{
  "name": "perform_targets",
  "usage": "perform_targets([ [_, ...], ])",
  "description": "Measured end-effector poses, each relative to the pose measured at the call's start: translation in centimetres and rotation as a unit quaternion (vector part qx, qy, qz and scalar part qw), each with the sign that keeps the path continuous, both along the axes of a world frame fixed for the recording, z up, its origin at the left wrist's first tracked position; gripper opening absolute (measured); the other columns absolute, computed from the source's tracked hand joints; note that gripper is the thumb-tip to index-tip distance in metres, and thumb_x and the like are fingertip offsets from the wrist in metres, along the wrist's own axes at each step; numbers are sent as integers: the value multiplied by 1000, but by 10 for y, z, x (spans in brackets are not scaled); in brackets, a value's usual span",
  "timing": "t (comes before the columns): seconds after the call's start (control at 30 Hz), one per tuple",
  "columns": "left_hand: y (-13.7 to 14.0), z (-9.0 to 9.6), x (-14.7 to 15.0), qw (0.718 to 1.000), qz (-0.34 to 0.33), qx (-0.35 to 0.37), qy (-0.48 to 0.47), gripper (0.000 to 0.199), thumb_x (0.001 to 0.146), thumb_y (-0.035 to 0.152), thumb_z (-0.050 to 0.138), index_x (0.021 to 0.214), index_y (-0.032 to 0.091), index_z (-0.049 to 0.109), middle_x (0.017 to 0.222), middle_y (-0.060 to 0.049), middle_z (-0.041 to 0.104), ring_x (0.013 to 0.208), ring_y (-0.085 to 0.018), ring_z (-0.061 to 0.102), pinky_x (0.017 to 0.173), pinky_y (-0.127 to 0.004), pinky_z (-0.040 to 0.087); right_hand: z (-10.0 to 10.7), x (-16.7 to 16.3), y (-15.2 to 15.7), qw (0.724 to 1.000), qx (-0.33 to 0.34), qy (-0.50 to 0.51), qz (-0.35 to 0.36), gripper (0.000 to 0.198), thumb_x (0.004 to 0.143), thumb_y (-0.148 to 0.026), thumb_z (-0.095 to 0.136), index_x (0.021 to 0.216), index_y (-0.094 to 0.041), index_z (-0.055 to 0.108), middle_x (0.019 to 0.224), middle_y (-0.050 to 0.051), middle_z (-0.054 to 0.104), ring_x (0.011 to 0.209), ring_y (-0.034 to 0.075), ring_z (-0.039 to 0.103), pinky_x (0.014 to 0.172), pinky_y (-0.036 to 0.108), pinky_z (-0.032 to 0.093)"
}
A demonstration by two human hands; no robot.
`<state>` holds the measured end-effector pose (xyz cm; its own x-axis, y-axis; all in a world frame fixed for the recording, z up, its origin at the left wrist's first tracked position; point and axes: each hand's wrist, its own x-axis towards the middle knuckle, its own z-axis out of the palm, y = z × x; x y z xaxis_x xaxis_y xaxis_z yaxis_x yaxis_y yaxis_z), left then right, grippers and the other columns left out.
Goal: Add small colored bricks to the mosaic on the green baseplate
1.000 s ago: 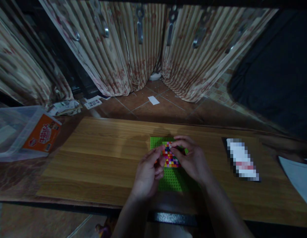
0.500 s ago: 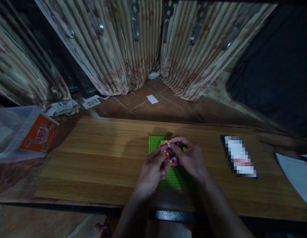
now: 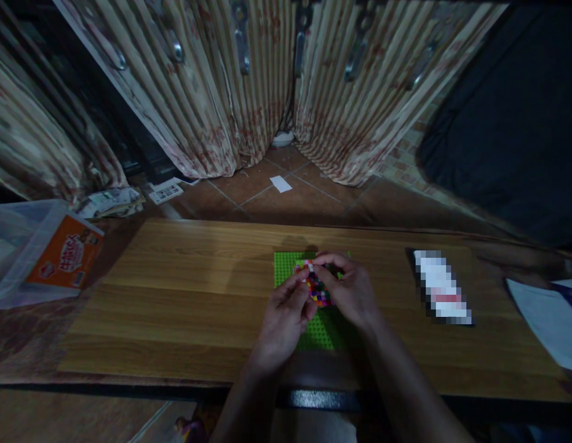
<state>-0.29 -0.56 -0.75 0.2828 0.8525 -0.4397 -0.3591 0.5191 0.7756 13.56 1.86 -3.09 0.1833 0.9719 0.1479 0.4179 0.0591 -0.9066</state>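
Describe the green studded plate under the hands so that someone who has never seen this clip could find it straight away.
Start at the long wooden table in front of the striped curtains. At its middle, under the left hand and right hand, lies the green baseplate. It is the only bright green thing there, and a patch of small multicoloured tiles sits on it.

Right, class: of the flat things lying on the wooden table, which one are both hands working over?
The green studded baseplate at the table's middle: the left hand and right hand meet above its patch of coloured tiles.
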Motion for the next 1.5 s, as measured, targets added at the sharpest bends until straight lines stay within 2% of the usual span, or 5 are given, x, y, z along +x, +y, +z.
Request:
perform_targets([
  [0.2, 1, 2, 3, 1000, 18, -1, 10, 48, 79, 35, 61, 119, 9, 60, 52, 6, 44, 41, -4, 27, 42, -22, 14, -1, 1, 0, 1000, -8, 2, 9, 14, 79, -30, 60, 83, -23, 71, 100, 4, 68, 96, 21, 62, 87, 36, 44],
  [0.57, -1, 1, 1, 999, -13, 25, 30, 45, 82, 35, 57, 120, 10, 58, 52, 7, 43, 41, -4, 25, 43, -23, 14, 0, -1, 1, 1000, 4, -6, 1, 13, 79, -27, 59, 81, -23, 71, 98, 3, 69, 94, 20, 63, 87, 36, 45],
  [1.1, -1, 4, 4, 996, -19, 50, 71, 38, 86, 34, 53, 116, 12, 61, 51, 6, 42, 41, -5, 25, 43, -23, 17, 3, -3, 2, 1000, 7, 10, -8, 11, 78, -25, 60, 78, -23, 70, 95, 3, 69, 93, 20, 63, 89, 36, 45],
  [1.5, -2, -2, 4, 992, -25, 69, 100, 40, 89, 35, 48, 120, 11, 57, 52, 6, 43, 43, -6, 28, 43, -23, 18, 6, -5, 1, 1000, 1, 10, -6, 12, 77, -23, 60, 78, -21, 71, 90, 3, 70, 87, 19, 64, 82, 33, 46],
])
